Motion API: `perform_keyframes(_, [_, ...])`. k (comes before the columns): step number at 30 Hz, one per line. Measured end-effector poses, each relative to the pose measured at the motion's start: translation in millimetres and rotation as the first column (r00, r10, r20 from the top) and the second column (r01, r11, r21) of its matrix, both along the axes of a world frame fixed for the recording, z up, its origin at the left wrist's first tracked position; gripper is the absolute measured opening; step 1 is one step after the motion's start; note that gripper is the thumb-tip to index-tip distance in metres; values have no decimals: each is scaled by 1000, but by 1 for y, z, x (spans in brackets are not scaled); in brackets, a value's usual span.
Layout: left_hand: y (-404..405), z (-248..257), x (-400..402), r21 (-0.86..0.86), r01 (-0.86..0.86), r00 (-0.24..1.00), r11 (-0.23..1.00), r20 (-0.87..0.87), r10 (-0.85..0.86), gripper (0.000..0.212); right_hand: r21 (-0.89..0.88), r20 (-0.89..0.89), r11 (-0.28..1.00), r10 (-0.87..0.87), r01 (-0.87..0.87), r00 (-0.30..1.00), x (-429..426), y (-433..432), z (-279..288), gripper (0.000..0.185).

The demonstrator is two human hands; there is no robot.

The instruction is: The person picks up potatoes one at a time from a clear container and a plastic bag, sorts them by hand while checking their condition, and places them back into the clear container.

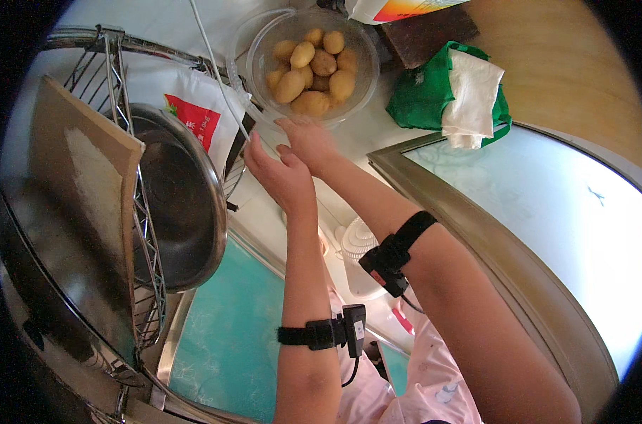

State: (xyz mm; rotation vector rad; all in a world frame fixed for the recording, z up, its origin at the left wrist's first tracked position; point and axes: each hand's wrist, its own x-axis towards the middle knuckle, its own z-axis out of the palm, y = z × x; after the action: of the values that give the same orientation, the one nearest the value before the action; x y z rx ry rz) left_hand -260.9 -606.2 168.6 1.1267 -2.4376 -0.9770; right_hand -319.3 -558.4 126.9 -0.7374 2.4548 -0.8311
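My left hand (281, 177) is raised with its fingers apart, and a thin white cord (217, 71) passes close by its fingertips; whether they touch it, I cannot tell. Just beyond it, my right hand (309, 143) is slightly blurred, its fingers pointing towards the near rim of a clear plastic bowl (371, 58). Several potatoes (323, 63) lie in that bowl. A clear plastic rim or lid (236, 47) shows at the bowl's left side. The palm side of my right hand is hidden, so its grip cannot be seen.
On the left, a wire rack (111, 79) holds a large metal basin (178, 201), beside a brown board (87, 175). A white and red bag (196, 114) lies behind. A green bag (422, 98) with a white cloth (472, 98) stands right, near a framed glass door (538, 201).
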Motion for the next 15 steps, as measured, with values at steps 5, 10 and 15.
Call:
perform_keyframes(5, [0,0,-1,73,-29,997,997,-64,34,51,-14,251,989,-142,150,958,-10,-4,-6,28])
perform_keyframes(10, [-7,-5,9,-14,-19,1000,1000,7,19,54,-143,380,764,-545,630,747,-1,24,21,27])
perform_keyframes(15, [-4,-5,5,-4,-19,1000,1000,-9,19,52,-169,453,750,-517,639,726,32,67,25,27])
